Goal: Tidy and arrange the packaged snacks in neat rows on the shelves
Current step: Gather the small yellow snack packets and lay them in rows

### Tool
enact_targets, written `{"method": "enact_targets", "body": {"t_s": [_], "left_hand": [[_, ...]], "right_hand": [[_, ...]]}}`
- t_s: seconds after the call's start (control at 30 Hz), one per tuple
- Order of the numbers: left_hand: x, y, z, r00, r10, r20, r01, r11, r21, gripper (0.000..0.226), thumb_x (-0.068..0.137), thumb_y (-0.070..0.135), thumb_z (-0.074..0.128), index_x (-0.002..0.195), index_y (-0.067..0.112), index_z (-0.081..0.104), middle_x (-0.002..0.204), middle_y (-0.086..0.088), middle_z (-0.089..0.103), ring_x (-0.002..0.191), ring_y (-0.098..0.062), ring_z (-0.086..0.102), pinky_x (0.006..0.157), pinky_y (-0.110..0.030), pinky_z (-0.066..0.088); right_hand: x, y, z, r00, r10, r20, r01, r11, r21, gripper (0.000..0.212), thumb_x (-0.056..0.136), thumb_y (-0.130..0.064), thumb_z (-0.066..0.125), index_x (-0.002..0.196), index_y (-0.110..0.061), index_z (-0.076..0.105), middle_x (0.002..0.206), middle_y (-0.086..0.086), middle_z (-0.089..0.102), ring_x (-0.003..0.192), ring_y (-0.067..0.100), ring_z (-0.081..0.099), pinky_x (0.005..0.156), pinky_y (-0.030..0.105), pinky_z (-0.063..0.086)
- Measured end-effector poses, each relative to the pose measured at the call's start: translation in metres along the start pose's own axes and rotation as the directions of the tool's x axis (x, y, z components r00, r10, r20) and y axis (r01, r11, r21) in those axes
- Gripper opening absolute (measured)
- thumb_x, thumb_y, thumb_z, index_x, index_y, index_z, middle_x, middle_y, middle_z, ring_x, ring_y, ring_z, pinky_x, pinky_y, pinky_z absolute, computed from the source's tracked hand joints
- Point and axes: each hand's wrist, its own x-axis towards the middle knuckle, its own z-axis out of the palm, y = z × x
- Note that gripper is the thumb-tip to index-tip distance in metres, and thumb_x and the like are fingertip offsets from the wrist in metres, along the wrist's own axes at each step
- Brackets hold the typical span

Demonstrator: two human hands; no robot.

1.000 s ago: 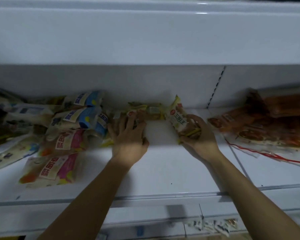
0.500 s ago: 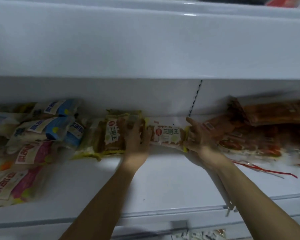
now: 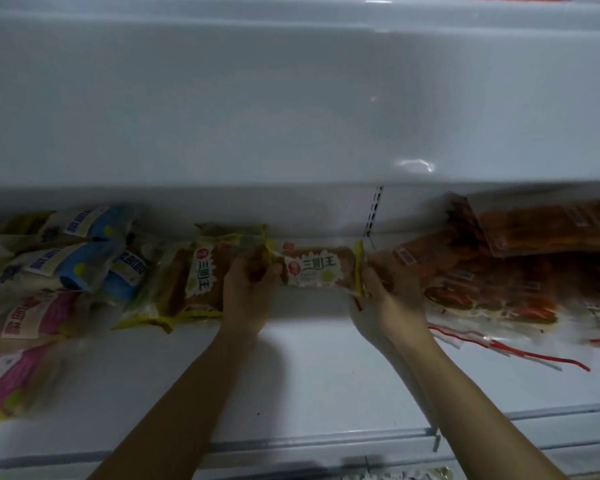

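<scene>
A yellow-edged sandwich bread pack (image 3: 317, 268) lies sideways at the back of the white shelf (image 3: 309, 368). My left hand (image 3: 248, 289) grips its left end and my right hand (image 3: 385, 296) pinches its right end. A second pack of the same kind (image 3: 194, 282) lies just left of my left hand, with another one behind it. Blue-labelled packs (image 3: 80, 261) and pink-labelled packs (image 3: 25, 341) are heaped at the left.
Orange-red clear packs (image 3: 499, 282) are piled on the right, with a loose red strip (image 3: 520, 351) trailing forward. The upper shelf's white front (image 3: 291, 98) hangs low over the packs. A slotted upright (image 3: 374, 213) stands at the back wall.
The pack between my hands has turned to lie flat and sideways. My left hand moved from the left-hand pack onto this pack's left end, and the camera tilted up.
</scene>
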Motion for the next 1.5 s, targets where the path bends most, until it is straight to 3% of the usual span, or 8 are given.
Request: {"method": "enact_targets", "body": {"t_s": [0.17, 0.3, 0.57, 0.83, 0.97, 1.07, 1.23, 1.5], "left_hand": [[0.035, 0.018, 0.031, 0.987, 0.146, -0.060, -0.133, 0.974, 0.186, 0.012, 0.093, 0.002, 0.065, 0.093, 0.010, 0.056, 0.083, 0.003, 0.060, 0.074, 0.001, 0.059, 0.064, -0.007, 0.040], [0.060, 0.006, 0.052, 0.997, 0.070, 0.022, -0.073, 0.921, 0.383, 0.011, 0.094, 0.009, 0.064, 0.100, 0.001, 0.066, 0.103, -0.018, 0.070, 0.098, -0.035, 0.065, 0.078, -0.029, 0.045], [0.068, 0.000, 0.049, 0.989, 0.035, 0.141, -0.107, 0.833, 0.543, 0.035, 0.091, 0.026, 0.071, 0.117, 0.006, 0.058, 0.113, -0.015, 0.068, 0.108, -0.035, 0.064, 0.081, -0.033, 0.046], [0.052, 0.029, 0.019, 0.935, 0.201, 0.291, -0.344, 0.705, 0.620, 0.018, 0.090, 0.015, 0.061, 0.103, 0.004, 0.068, 0.099, -0.017, 0.071, 0.092, -0.037, 0.068, 0.077, -0.034, 0.051], [0.026, 0.027, -0.039, 0.914, 0.365, 0.178, -0.369, 0.563, 0.739, 0.037, 0.083, 0.028, 0.053, 0.115, 0.015, 0.067, 0.118, -0.011, 0.064, 0.106, -0.035, 0.061, 0.089, -0.046, 0.053], [0.022, 0.011, -0.075, 0.960, 0.149, 0.238, -0.278, 0.384, 0.880, 0.047, 0.086, 0.038, 0.058, 0.132, 0.029, 0.060, 0.148, -0.002, 0.047, 0.134, -0.034, 0.045, 0.104, -0.053, 0.041], [0.020, -0.013, -0.100, 0.941, 0.277, 0.192, -0.293, 0.389, 0.874, 0.034, 0.092, 0.024, 0.066, 0.125, 0.032, 0.066, 0.143, -0.002, 0.054, 0.133, -0.035, 0.047, 0.104, -0.052, 0.046], [0.012, -0.013, -0.100, 0.952, 0.264, 0.155, -0.267, 0.471, 0.841, 0.040, 0.091, 0.032, 0.062, 0.132, 0.028, 0.064, 0.145, -0.005, 0.050, 0.132, -0.035, 0.047, 0.104, -0.049, 0.046]], "right_hand": [[0.043, -0.009, 0.014, 0.983, -0.098, -0.155, 0.045, 0.948, -0.315, 0.007, 0.101, -0.030, 0.057, 0.099, -0.030, 0.051, 0.083, -0.008, 0.068, 0.074, 0.008, 0.067, 0.065, 0.029, 0.050], [0.066, 0.003, 0.017, 0.990, 0.131, 0.052, -0.097, 0.903, -0.417, 0.006, 0.095, -0.018, 0.059, 0.099, -0.022, 0.057, 0.089, 0.002, 0.064, 0.081, 0.022, 0.060, 0.075, 0.034, 0.048], [0.084, 0.011, 0.022, 0.980, 0.138, 0.146, -0.042, 0.852, -0.521, 0.017, 0.096, -0.023, 0.058, 0.109, -0.017, 0.068, 0.103, 0.011, 0.071, 0.096, 0.031, 0.066, 0.086, 0.041, 0.054], [0.074, 0.000, 0.031, 0.965, -0.258, 0.032, 0.216, 0.726, -0.653, 0.033, 0.082, -0.017, 0.055, 0.112, -0.017, 0.068, 0.110, 0.012, 0.066, 0.101, 0.037, 0.058, 0.084, 0.045, 0.051], [0.063, -0.036, 0.079, 0.882, -0.384, 0.273, 0.469, 0.663, -0.583, 0.029, 0.084, -0.027, 0.060, 0.111, -0.020, 0.066, 0.105, 0.005, 0.067, 0.103, 0.034, 0.057, 0.083, 0.046, 0.049], [0.071, -0.057, 0.129, 0.798, -0.161, 0.581, 0.566, 0.533, -0.629, 0.051, 0.083, -0.035, 0.071, 0.129, -0.021, 0.055, 0.127, 0.006, 0.062, 0.122, 0.032, 0.049, 0.094, 0.044, 0.041], [0.086, -0.055, 0.181, 0.739, 0.037, 0.672, 0.636, 0.288, -0.716, 0.079, 0.076, -0.047, 0.076, 0.140, -0.021, 0.040, 0.139, 0.010, 0.056, 0.131, 0.035, 0.046, 0.110, 0.062, 0.030], [0.091, -0.070, 0.120, 0.862, -0.280, 0.422, 0.480, 0.718, -0.504, 0.046, 0.080, -0.033, 0.070, 0.120, -0.018, 0.053, 0.113, 0.006, 0.059, 0.103, 0.029, 0.054, 0.082, 0.038, 0.042]]}}
